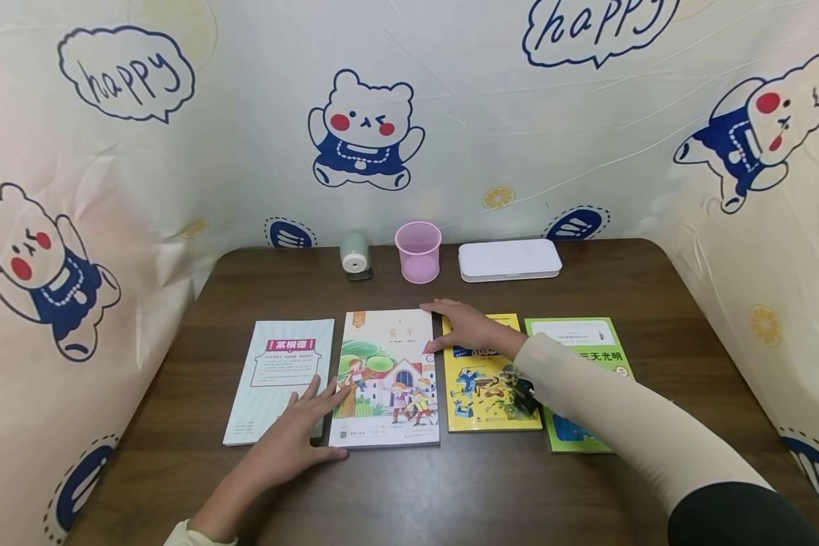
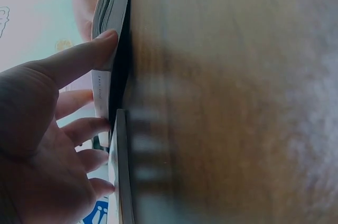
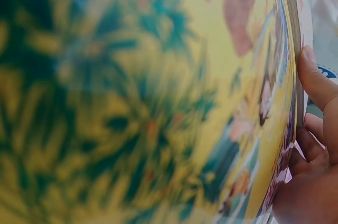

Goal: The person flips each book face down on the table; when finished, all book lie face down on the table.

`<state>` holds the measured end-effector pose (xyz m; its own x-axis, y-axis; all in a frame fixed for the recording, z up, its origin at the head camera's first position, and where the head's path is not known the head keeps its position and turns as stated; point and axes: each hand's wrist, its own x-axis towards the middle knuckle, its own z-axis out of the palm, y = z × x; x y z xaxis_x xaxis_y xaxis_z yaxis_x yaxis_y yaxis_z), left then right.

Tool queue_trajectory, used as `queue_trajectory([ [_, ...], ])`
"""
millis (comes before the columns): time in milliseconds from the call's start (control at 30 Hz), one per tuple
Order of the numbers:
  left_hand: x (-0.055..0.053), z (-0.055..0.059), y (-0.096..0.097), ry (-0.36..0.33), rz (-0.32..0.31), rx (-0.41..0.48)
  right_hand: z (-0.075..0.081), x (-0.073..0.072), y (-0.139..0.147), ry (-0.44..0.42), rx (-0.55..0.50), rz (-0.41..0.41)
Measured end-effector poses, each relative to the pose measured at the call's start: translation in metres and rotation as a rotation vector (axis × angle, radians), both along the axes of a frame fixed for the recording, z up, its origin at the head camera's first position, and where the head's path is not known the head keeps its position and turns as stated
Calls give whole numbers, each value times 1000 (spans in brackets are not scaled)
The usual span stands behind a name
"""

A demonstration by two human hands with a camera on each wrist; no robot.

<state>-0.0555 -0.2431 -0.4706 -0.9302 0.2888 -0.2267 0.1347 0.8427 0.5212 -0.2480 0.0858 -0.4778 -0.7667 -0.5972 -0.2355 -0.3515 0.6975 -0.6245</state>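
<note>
In the head view, a white book [image 1: 385,379] with a picture of children and a house lies between both hands. My left hand [image 1: 299,434] holds its lower left corner, thumb at the bottom edge and fingers spread along the left side. A dark gap shows under this corner in the left wrist view. My right hand [image 1: 474,326] grips the upper right corner, thumb at the right edge and a finger over the top edge. A pale green book [image 1: 280,394] lies to the left, partly under the left hand. A yellow book [image 1: 491,394] lies under the right wrist.
A green book [image 1: 569,334] on the right is partly hidden by the right sleeve. Along the back of the brown table [image 1: 519,500] stand a small green sharpener-like object [image 1: 356,258], a pink cup [image 1: 418,262] and a white flat case [image 1: 509,260]. Patterned cloth surrounds the table.
</note>
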Motion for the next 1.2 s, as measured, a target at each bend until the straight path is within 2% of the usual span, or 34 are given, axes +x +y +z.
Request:
queue_trajectory([
  [233,0,3,0,-7,17,65,0,0,0,-2,-3,2],
  [467,0,9,1,-51,56,112,-1,0,1,-4,-9,10],
  [800,4,14,5,-28,98,235,-3,-2,2,-7,-16,10],
  [900,6,17,7,-44,124,284,-4,-2,3,-11,-18,3],
  [1067,8,23,13,-102,161,428,-4,-3,3,-22,-27,-4],
  [1200,10,27,16,-117,173,523,-5,-3,3,-22,-26,-2],
])
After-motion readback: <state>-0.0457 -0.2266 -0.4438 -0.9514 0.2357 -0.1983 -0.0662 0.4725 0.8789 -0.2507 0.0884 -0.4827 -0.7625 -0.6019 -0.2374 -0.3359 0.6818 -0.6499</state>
